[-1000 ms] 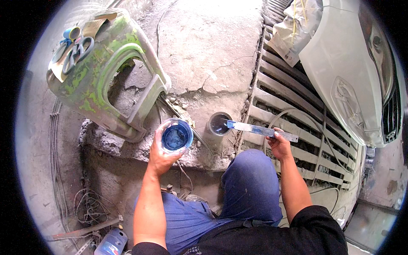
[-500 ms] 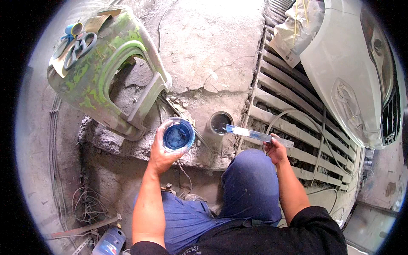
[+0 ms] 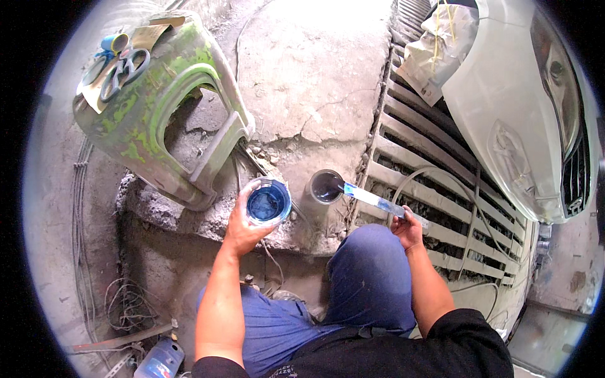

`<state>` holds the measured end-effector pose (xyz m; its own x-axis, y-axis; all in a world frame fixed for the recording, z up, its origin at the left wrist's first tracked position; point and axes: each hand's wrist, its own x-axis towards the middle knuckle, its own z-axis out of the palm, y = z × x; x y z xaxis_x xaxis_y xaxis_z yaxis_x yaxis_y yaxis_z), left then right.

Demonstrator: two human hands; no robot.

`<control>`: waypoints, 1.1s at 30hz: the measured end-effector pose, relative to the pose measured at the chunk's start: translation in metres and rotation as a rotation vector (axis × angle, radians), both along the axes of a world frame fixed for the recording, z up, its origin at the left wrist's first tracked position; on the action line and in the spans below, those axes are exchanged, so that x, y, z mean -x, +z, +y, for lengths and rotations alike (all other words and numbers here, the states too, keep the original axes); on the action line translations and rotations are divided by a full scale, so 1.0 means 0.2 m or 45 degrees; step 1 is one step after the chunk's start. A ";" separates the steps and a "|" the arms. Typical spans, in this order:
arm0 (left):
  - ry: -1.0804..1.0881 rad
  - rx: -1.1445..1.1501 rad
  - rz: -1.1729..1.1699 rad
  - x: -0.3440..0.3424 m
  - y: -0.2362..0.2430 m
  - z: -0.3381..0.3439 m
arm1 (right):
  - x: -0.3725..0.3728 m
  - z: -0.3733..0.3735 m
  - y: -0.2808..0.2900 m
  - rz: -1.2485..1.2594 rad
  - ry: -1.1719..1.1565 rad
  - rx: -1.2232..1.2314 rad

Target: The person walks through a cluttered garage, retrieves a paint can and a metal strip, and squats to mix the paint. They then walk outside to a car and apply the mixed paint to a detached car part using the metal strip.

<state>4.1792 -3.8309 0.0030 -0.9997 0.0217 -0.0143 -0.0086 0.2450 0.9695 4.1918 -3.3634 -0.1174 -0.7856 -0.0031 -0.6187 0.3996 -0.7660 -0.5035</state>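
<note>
Head view, dark container (image 3: pixel 326 189) as landmark: a flat blue-smeared strip (image 3: pixel 376 200) is pinched near its outer end by the right hand (image 3: pixel 408 228), right of the container and closer to the wearer. The strip's long axis is slanted from that grip up-left to the container's right rim; its tip is placed at the rim, but contact cannot be told. A clear cup of blue liquid (image 3: pixel 268 203) is clasped round its side by the left hand (image 3: pixel 242 232), left of the container and farther from it than the strip tip.
</note>
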 end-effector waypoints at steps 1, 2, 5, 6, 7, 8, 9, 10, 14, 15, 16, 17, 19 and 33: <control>0.003 0.032 -0.001 0.00 -0.01 0.00 | -0.01 0.00 -0.01 -0.001 0.000 0.026; 0.007 0.064 -0.002 0.00 -0.01 0.01 | -0.01 0.01 -0.02 -0.001 0.000 0.052; 0.009 0.073 0.048 0.00 -0.03 0.01 | -0.02 0.00 -0.04 -0.016 0.018 -0.036; 0.004 0.073 0.048 0.00 -0.03 0.01 | -0.03 0.00 -0.05 -0.033 0.021 -0.064; 0.000 0.074 0.047 0.00 -0.04 0.01 | -0.03 0.00 -0.06 -0.050 0.025 -0.093; -0.004 0.075 0.046 0.00 -0.04 0.00 | -0.03 0.00 -0.07 -0.066 0.029 -0.121; -0.003 0.064 0.037 0.00 -0.04 0.01 | -0.04 0.01 -0.09 -0.070 0.034 -0.130; -0.001 0.054 0.027 -0.01 -0.02 0.01 | -0.05 0.01 -0.10 -0.074 0.040 -0.138; -0.007 0.047 0.011 -0.01 -0.01 0.01 | -0.11 0.03 -0.16 -0.084 0.040 -0.143; -0.010 0.045 0.011 -0.01 -0.01 0.01 | -0.12 0.04 -0.17 -0.081 0.053 -0.171; -0.015 0.042 0.012 -0.01 -0.01 0.01 | -0.12 0.04 -0.17 -0.077 0.064 -0.199; -0.021 0.039 0.014 -0.01 -0.01 0.01 | -0.13 0.05 -0.18 -0.073 0.074 -0.227; -0.008 0.065 0.013 -0.02 -0.01 0.01 | -0.14 0.04 -0.15 -0.100 0.082 -0.243; -0.030 0.132 0.060 -0.01 -0.05 0.03 | -0.09 0.13 0.09 0.003 -0.119 -0.132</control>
<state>4.1809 -3.8250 -0.0075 -0.9985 0.0462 0.0289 0.0431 0.3438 0.9381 4.2097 -3.3384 -0.0985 -0.7808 0.1338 -0.6103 0.3281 -0.7435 -0.5827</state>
